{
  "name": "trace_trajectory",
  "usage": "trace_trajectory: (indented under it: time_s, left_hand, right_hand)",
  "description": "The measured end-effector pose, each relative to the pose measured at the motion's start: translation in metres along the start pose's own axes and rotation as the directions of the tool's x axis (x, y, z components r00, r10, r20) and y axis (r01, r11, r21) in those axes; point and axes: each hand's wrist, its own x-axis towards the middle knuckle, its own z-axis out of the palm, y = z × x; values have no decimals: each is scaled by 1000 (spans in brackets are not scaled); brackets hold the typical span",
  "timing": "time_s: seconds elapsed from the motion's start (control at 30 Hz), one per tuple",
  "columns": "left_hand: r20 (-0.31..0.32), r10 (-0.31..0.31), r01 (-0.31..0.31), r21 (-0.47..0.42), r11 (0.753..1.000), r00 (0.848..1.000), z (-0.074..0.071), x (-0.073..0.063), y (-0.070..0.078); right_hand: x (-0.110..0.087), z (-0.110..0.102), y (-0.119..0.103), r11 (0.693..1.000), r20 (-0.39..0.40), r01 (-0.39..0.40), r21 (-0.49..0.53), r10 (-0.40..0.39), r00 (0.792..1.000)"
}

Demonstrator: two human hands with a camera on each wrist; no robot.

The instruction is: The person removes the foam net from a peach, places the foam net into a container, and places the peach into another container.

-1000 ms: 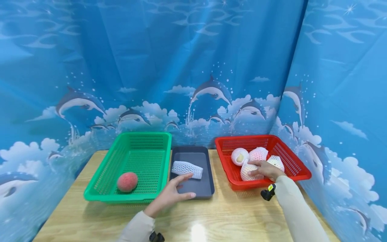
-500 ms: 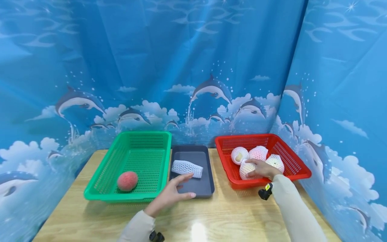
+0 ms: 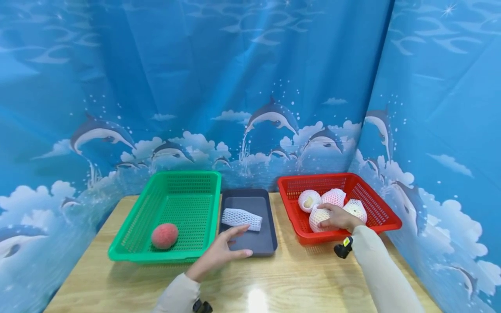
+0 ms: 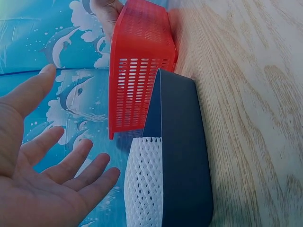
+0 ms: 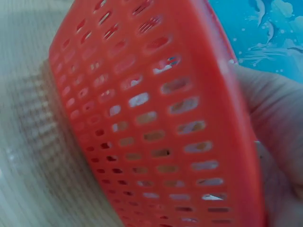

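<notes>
My right hand reaches over the near side of the red basket, its fingers and thumb around a pale fruit in a white foam net. Part of that fruit is hidden by the hand; in the right wrist view the basket wall covers most of it. Palm turned inward and fingers spread, my left hand hovers by the front left of the dark grey tray, holding nothing. An unfilled white foam net lies in the tray, just beyond its fingertips.
Three more netted fruits share the red basket: one white-netted, one pink and one pale. A green basket at left holds a fuzzy pink peach. Behind the wooden table hangs a blue dolphin curtain.
Over the last second my right hand has shifted slightly left together with the pale netted fruit. My left hand, the tray and the baskets stay where they were.
</notes>
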Motion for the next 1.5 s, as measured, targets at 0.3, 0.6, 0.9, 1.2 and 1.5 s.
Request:
trace_trajectory:
  time_s: [0.3,0.6,0.9,1.2,1.5]
  left_hand:
    - [-21,-13,13,-12,1000,1000,0,-1,3]
    - [-43,13,-14,-25,1000,999,0,0,8]
    - [-70,29,-32,-46,998,997,5,5,11]
    - [-106,36,-41,-50,998,994,8,8,12]
    - [-153,61,-68,-43,997,986,13,10,14]
  right_hand:
    - [-7,-8,-12,1000,-46,20,-20,-21,999]
    - [-17,-11,-36,998,-92,30,-55,-35,995]
    - [-25,-7,-66,994,-117,111,-27,-113,987]
    - [-27,11,-89,978,-164,197,71,-183,969]
    - [-28,36,-111,949,-149,230,215,-201,968]
